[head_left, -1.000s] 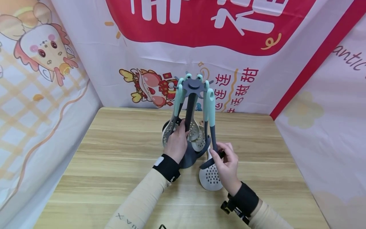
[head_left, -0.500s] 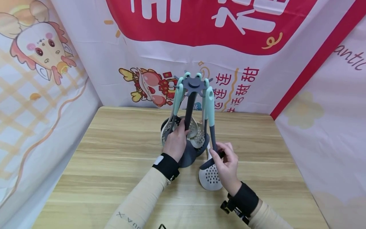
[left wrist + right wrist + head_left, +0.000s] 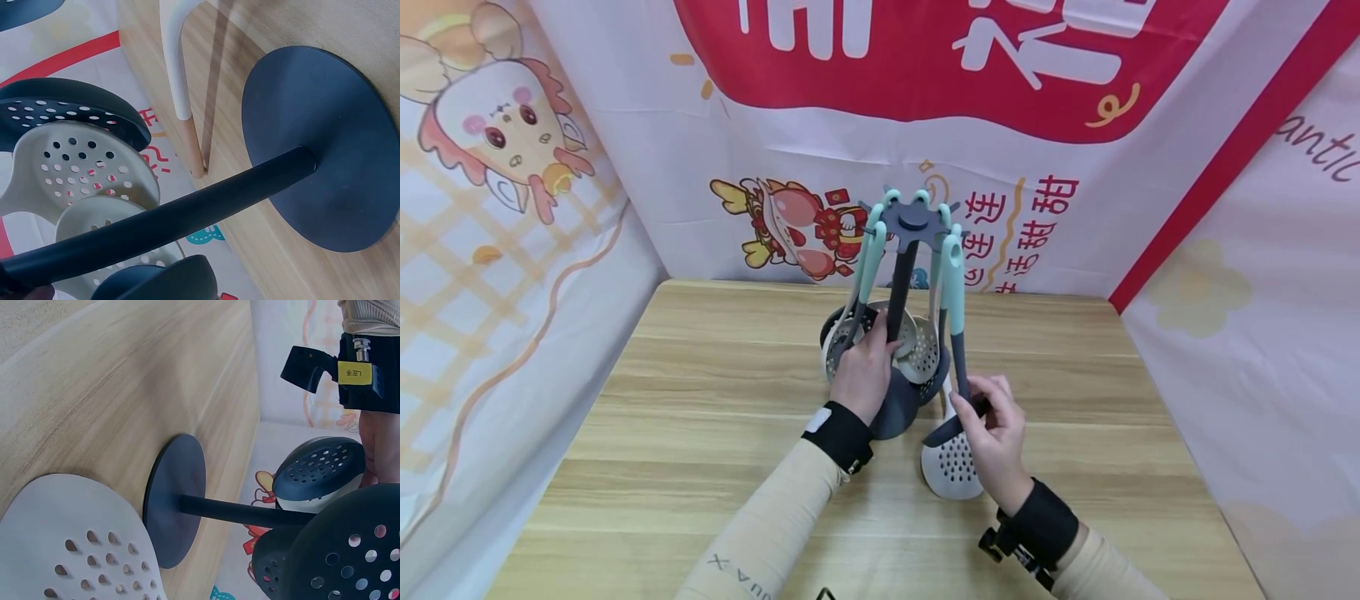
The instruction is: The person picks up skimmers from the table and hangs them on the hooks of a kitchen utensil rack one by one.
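Note:
A dark grey utensil stand (image 3: 913, 218) rises from the wooden table (image 3: 700, 392), with teal-handled perforated spoons (image 3: 917, 350) hanging from its top hub. My left hand (image 3: 877, 337) grips the stand's pole (image 3: 187, 219) low down, above the round base (image 3: 325, 150). My right hand (image 3: 976, 402) pinches the dark neck of a slotted turner (image 3: 952, 471). The turner's teal handle (image 3: 952, 275) reaches up to the hub. Its white perforated head (image 3: 81, 550) hangs just off the table beside the base (image 3: 175, 500).
Printed cloth banners (image 3: 925, 83) wall in the table at the back and on both sides. Bare wood lies left and right of the stand. Dark perforated spoon heads (image 3: 337, 550) crowd close around the pole (image 3: 244, 512).
The stand's hub and the hanging spoons have shifted slightly to the right. Both hands keep the same grips.

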A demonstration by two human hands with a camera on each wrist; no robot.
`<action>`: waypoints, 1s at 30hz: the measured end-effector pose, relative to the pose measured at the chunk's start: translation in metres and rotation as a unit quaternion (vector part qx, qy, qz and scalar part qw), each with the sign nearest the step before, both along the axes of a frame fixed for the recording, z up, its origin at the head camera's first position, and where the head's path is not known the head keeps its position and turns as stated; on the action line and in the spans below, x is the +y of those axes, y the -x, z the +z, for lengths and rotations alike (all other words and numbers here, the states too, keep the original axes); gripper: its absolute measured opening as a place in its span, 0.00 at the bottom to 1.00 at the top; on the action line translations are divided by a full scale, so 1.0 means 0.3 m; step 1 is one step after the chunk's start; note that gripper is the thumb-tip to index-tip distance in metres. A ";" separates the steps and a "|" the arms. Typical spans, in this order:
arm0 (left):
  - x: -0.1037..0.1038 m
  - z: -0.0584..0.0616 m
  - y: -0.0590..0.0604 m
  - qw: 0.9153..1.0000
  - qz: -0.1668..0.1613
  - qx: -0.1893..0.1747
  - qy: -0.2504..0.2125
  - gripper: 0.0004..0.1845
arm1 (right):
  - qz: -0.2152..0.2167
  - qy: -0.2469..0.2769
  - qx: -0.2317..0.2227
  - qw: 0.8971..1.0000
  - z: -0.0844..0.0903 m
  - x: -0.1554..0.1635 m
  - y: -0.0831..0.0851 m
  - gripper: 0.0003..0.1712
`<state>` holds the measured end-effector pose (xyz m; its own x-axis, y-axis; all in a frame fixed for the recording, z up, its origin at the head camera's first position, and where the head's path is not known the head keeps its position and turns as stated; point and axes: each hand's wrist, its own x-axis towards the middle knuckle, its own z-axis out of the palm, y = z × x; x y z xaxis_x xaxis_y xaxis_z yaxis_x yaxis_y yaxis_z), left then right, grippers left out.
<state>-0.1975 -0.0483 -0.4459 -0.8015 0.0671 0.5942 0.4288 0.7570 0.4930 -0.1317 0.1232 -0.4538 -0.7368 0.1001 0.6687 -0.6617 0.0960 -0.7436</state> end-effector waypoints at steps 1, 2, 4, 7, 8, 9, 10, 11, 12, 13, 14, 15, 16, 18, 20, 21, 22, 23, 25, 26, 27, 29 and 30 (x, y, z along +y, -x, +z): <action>0.001 0.000 -0.001 1.000 0.002 -0.001 0.001 0.19 | 0.001 0.002 0.002 1.000 -0.002 -0.001 -0.001 0.13; 0.002 0.001 -0.003 1.000 0.004 -0.001 0.001 0.19 | 0.000 0.002 0.002 1.000 -0.004 -0.002 -0.002 0.13; 0.005 0.002 -0.007 1.000 0.007 -0.004 0.004 0.19 | 0.000 0.003 0.001 1.000 -0.008 -0.004 -0.004 0.13; 0.008 0.003 -0.009 1.000 0.009 -0.003 0.005 0.19 | 0.000 0.003 -0.002 1.000 -0.011 -0.007 -0.005 0.13; 0.008 0.003 -0.009 1.000 0.008 -0.001 0.004 0.19 | -0.001 0.002 -0.005 1.000 -0.012 -0.007 -0.005 0.13; 0.009 0.004 -0.010 1.000 0.008 0.000 0.004 0.19 | -0.001 0.002 -0.005 1.000 -0.012 -0.007 -0.005 0.13; 0.009 0.004 -0.010 1.000 0.008 0.001 0.004 0.19 | 0.000 0.003 -0.004 1.000 -0.012 -0.008 -0.005 0.13; 0.009 0.005 -0.010 1.000 0.008 0.002 0.003 0.19 | -0.001 0.003 -0.005 1.000 -0.012 -0.008 -0.005 0.13; 0.009 0.005 -0.010 1.000 0.008 0.002 0.003 0.20 | -0.001 0.003 -0.005 1.000 -0.011 -0.008 -0.004 0.13; 0.009 0.006 -0.010 1.000 0.009 0.003 0.003 0.20 | -0.001 0.003 -0.004 1.000 -0.010 -0.008 -0.005 0.13; 0.008 0.007 -0.010 1.000 0.010 0.002 0.003 0.20 | -0.001 0.002 -0.006 1.000 -0.009 -0.008 -0.005 0.13; 0.008 0.007 -0.010 1.000 0.011 0.003 0.004 0.20 | -0.001 0.002 -0.006 1.000 -0.008 -0.008 -0.005 0.13; 0.008 0.007 -0.009 1.000 0.012 0.003 0.005 0.20 | 0.000 0.002 -0.006 1.000 -0.006 -0.008 -0.005 0.13; 0.007 0.006 -0.008 1.000 0.014 0.003 0.007 0.20 | 0.000 0.001 -0.006 1.000 -0.005 -0.008 -0.006 0.13; 0.008 0.005 -0.008 1.000 0.015 0.003 0.008 0.20 | 0.001 0.001 -0.006 1.000 -0.006 -0.008 -0.006 0.13; 0.008 0.005 -0.008 1.000 0.015 0.004 0.009 0.20 | 0.001 0.001 -0.005 1.000 -0.007 -0.008 -0.006 0.13; 0.008 0.005 -0.009 1.000 0.015 0.004 0.009 0.20 | 0.001 0.000 -0.005 1.000 -0.008 -0.008 -0.007 0.13; 0.007 0.006 -0.010 1.000 0.015 0.004 0.010 0.20 | 0.001 -0.001 -0.008 1.000 -0.009 -0.007 -0.007 0.13; 0.007 0.007 -0.012 1.000 0.015 0.006 0.010 0.21 | 0.002 -0.002 -0.006 1.000 -0.012 -0.007 -0.007 0.13; 0.007 0.006 -0.012 1.000 0.016 0.008 0.011 0.21 | 0.002 -0.003 -0.006 1.000 -0.013 -0.008 -0.007 0.14; 0.007 0.006 -0.012 1.000 0.016 0.010 0.012 0.21 | 0.003 -0.003 -0.006 1.000 -0.014 -0.008 -0.008 0.14; 0.008 0.005 -0.012 1.000 0.017 0.013 0.013 0.21 | 0.004 -0.003 -0.006 1.000 -0.016 -0.008 -0.008 0.14; 0.008 0.004 -0.012 1.000 0.018 0.013 0.013 0.21 | 0.005 -0.003 -0.006 1.000 -0.016 -0.009 -0.008 0.14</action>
